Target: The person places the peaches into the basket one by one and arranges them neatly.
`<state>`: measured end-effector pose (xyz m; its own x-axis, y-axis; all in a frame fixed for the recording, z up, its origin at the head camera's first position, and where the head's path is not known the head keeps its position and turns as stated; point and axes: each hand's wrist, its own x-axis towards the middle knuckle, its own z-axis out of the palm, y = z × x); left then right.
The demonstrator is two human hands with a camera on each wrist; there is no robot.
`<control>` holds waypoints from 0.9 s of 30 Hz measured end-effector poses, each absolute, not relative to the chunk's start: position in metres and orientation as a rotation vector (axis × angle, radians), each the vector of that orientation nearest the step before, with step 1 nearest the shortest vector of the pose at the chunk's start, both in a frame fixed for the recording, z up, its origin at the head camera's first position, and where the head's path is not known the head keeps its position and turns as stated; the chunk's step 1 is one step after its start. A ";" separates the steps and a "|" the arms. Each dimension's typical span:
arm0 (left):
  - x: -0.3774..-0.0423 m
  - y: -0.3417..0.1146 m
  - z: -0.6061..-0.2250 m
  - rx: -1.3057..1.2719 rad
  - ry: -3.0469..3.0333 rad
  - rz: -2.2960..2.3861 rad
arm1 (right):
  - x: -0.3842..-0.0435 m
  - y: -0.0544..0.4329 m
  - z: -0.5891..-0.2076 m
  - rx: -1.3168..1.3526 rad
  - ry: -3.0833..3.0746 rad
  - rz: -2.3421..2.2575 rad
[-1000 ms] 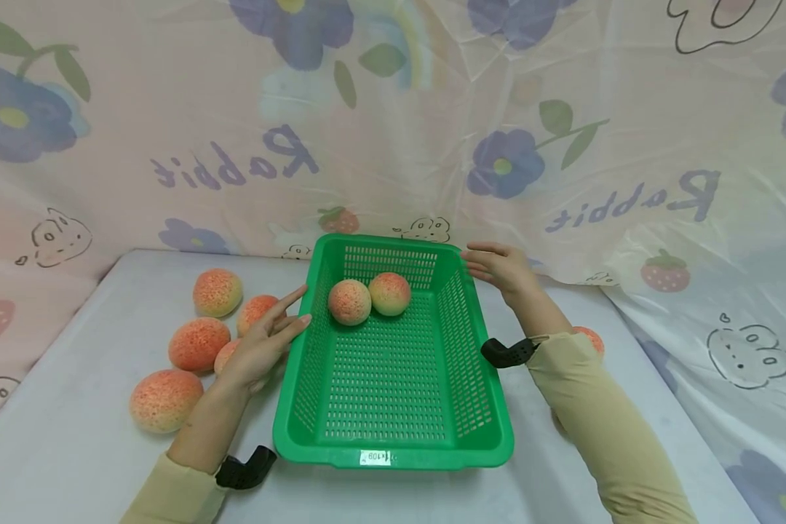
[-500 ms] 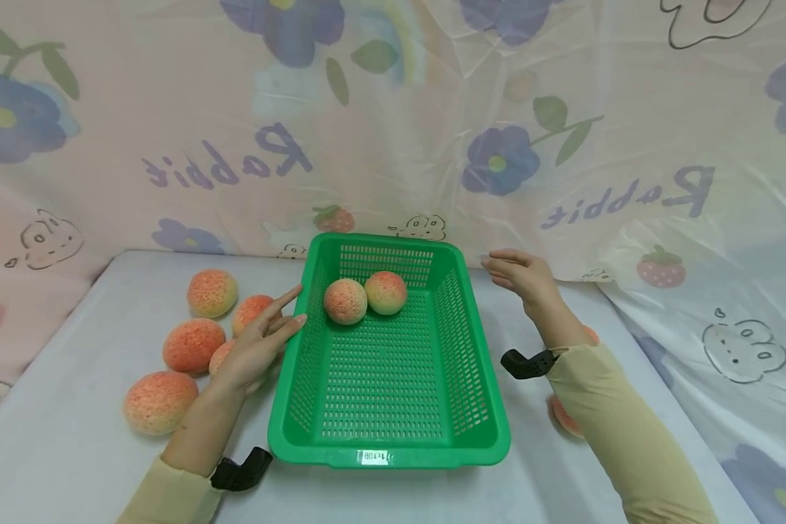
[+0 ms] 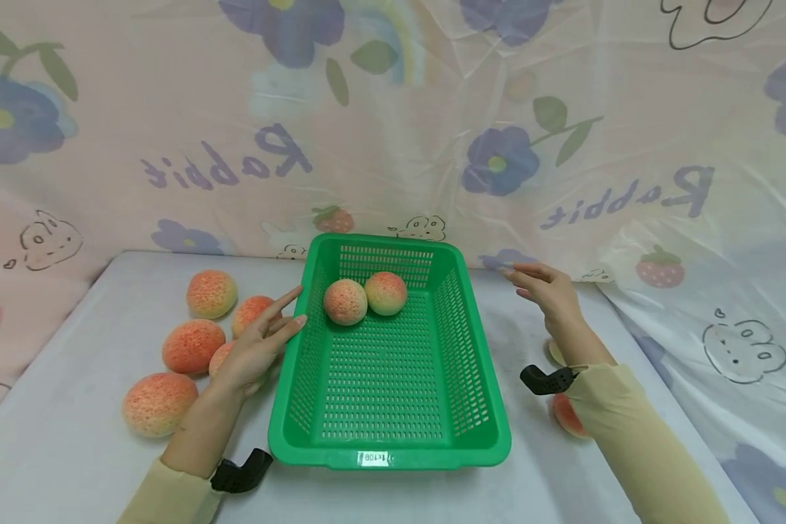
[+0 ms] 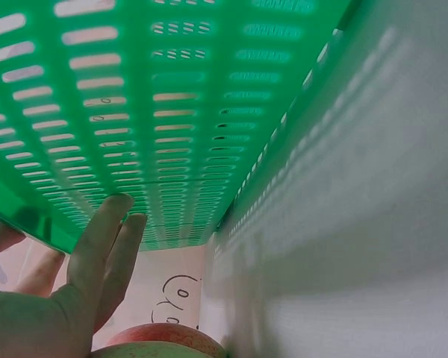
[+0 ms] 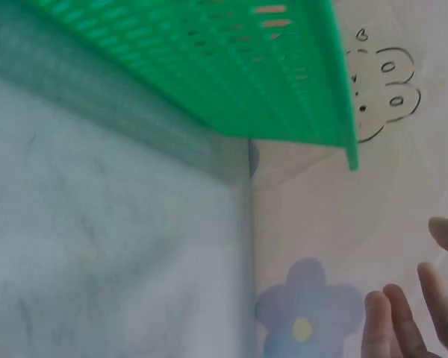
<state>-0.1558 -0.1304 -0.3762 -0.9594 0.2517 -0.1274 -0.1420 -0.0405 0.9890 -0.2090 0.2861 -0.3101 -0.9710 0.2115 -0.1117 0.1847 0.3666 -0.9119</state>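
A green slotted plastic basket [image 3: 386,456] stands in the middle of the table, with two peaches, one [image 3: 345,302] beside the other [image 3: 387,293], near its far left corner. My left hand [image 3: 255,355] lies along the basket's left rim, fingers fairly straight. In the left wrist view, two of its fingers [image 4: 97,246] touch the outer slotted wall. To the right of the basket, my right hand [image 3: 553,297] hovers apart from it and holds nothing. Its fingers [image 5: 403,321] look loosely extended in the right wrist view.
Several peaches, among them a front one [image 3: 160,404] and a back one [image 3: 212,294], lie left of the basket. Two more, one reddish [image 3: 568,415] and one yellowish [image 3: 555,352], are partly hidden by my right arm. A printed curtain [image 3: 393,145] hangs behind the table.
My right hand has left the basket's right rim and moved to the right and slightly nearer. The left hand stays at the left rim, and both peaches in the basket stay put.
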 end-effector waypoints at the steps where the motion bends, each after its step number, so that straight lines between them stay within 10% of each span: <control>1: -0.156 -0.130 -0.376 0.117 1.964 2.087 | -0.208 0.288 -0.311 -0.370 -2.578 1.694; 27: -0.155 -0.130 -0.374 0.124 1.962 2.087 | -0.183 0.321 -0.342 -0.769 -2.391 1.376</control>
